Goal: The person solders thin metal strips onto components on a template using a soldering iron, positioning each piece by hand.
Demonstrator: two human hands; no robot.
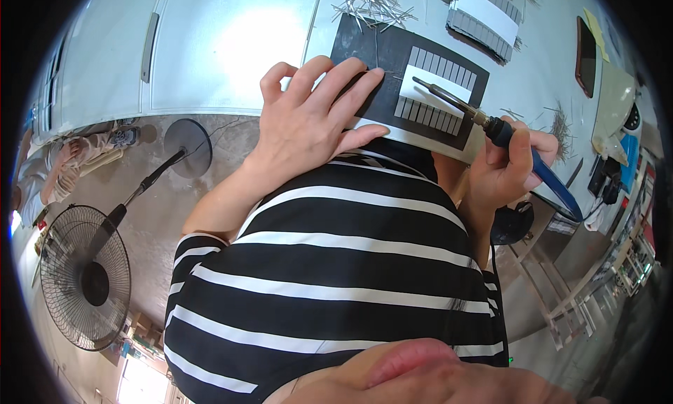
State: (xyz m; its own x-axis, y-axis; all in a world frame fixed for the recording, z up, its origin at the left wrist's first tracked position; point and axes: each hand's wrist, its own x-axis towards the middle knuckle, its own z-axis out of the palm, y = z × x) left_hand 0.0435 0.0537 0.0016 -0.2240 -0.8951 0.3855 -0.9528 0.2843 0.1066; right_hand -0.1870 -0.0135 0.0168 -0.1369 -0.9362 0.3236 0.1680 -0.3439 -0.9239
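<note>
My left hand (305,117) rests over the left edge of a black board (359,43), fingers stretched and apart. Its index fingertip touches the board near a thin wire-like piece (377,46). In my right hand (515,159) is a soldering iron (554,183) with a blue handle, gripped by closed fingers. Its metal tip points left over a white strip (420,90) on the board. Rows of narrow grey rectangular pieces (440,62) line both long sides of that strip. Whether the tip touches the strip I cannot tell.
A heap of thin metal pins (371,4) lies beyond the board, with stacked grey-and-white strips (484,18) to its right. A phone (585,57) lies farther right. On the floor at left stands a fan (94,285); another person (59,162) is behind it.
</note>
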